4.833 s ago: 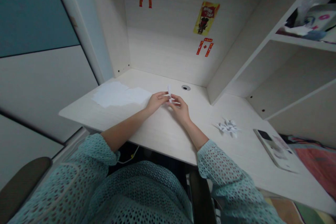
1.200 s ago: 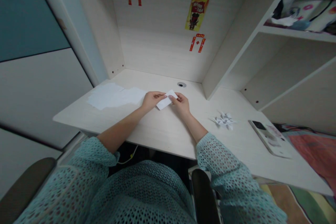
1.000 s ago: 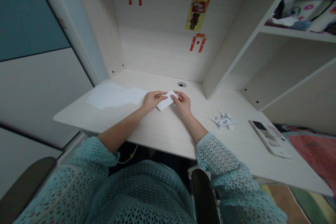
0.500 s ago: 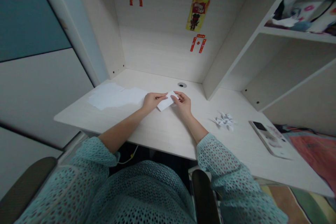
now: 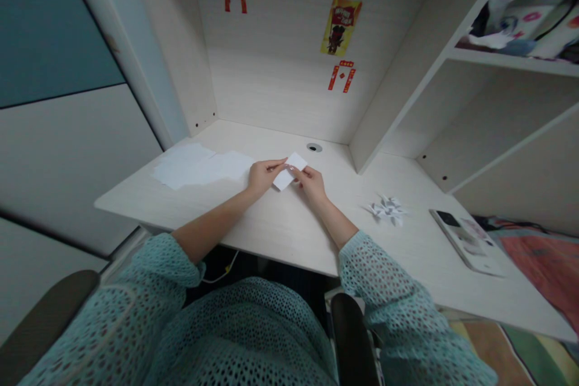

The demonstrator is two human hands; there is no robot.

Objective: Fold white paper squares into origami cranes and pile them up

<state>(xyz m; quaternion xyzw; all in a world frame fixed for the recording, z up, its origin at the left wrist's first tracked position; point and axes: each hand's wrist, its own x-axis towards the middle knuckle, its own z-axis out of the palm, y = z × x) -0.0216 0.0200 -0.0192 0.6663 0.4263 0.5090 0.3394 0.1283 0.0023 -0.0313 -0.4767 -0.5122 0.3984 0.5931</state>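
A small white piece of paper (image 5: 283,180), apparently folded, is held between both hands over the middle of the desk. My left hand (image 5: 263,175) pinches its left edge between thumb and fingers. My right hand (image 5: 311,183) grips it from the right, with the thumb laid across its face near the left fingertips. Parts of the paper are hidden behind the fingers. Left of my left hand, loose white sheets (image 5: 194,166) lie overlapping on the desk. To the right of my right forearm sits a cluster of spiky folded white paper pieces (image 5: 388,210).
The pale desk (image 5: 271,235) has a round cable hole (image 5: 313,148) near the back panel. A phone (image 5: 464,241) lies at the right. An upright divider (image 5: 384,96) and shelves stand at the right rear. Chair armrests (image 5: 353,338) flank me.
My right thumb has moved left across the paper toward the left fingertips, and the right fingers have come down from the paper's upper right corner. The paper has turned slightly.
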